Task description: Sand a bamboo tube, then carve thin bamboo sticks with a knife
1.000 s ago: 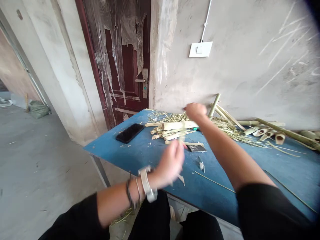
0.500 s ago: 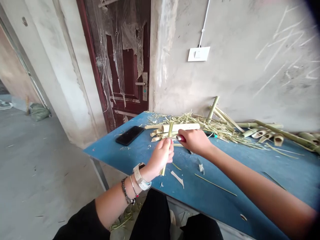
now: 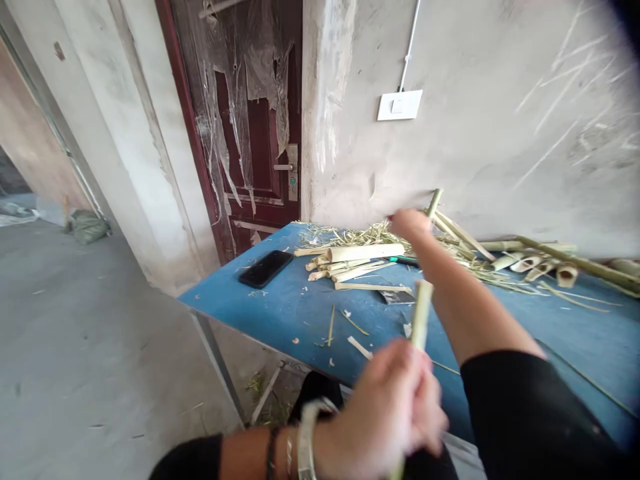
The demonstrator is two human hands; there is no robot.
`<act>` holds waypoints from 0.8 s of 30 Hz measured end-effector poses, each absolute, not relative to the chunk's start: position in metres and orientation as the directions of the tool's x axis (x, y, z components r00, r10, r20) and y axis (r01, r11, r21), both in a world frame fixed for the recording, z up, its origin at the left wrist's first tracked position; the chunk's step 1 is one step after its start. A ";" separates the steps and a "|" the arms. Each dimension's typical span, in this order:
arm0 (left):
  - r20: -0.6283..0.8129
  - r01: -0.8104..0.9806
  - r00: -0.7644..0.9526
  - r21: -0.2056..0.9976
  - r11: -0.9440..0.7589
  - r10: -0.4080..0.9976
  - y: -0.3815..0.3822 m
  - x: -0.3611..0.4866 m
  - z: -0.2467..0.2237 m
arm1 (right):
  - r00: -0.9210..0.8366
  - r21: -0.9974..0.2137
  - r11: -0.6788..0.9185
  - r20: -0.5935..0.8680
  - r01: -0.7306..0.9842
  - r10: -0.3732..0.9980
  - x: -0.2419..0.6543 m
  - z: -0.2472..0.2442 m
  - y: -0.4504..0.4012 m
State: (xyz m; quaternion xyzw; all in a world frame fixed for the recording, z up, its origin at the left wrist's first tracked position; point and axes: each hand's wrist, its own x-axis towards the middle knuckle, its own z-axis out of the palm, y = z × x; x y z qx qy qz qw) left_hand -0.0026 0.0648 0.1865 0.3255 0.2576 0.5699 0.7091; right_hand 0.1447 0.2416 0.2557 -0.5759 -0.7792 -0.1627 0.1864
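My left hand (image 3: 385, 413) is close to the camera at the bottom, closed around a thin green bamboo stick (image 3: 421, 317) that points up and is blurred by motion. My right hand (image 3: 410, 225) is raised over the far side of the blue table (image 3: 300, 313), curled above bamboo shavings (image 3: 360, 235), and its palm is hidden. Below it lie cut bamboo pieces, including a pale tube (image 3: 367, 252). A dark blade (image 3: 395, 297) is partly hidden beneath a bamboo strip. A black smartphone (image 3: 265, 269) lies face up to the left.
Cut bamboo rings (image 3: 525, 264) and a long bamboo pole (image 3: 580, 264) lie along the wall at right. Scraps dot the tabletop. A wall (image 3: 475, 147) backs the table, a plastic-covered red door (image 3: 250, 113) stands behind it, and concrete floor (image 3: 100, 333) spreads left.
My left hand has pulled back toward me with the bamboo stick, off the table. My right hand has moved away from it, farther back over the shavings.
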 end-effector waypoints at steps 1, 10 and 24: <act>0.004 -0.649 0.235 0.745 0.154 0.972 0.064 -0.005 0.186 | -0.175 0.017 0.189 0.464 0.982 0.868 0.157 0.256 0.249; 0.081 -0.744 0.344 0.631 0.219 0.936 0.059 -0.006 0.160 | -0.347 0.074 0.359 0.490 0.930 0.800 0.144 0.220 0.193; 0.147 -0.698 0.280 0.710 0.096 0.949 0.050 -0.009 0.163 | -0.648 -0.113 0.770 0.471 0.629 0.598 0.119 0.205 0.136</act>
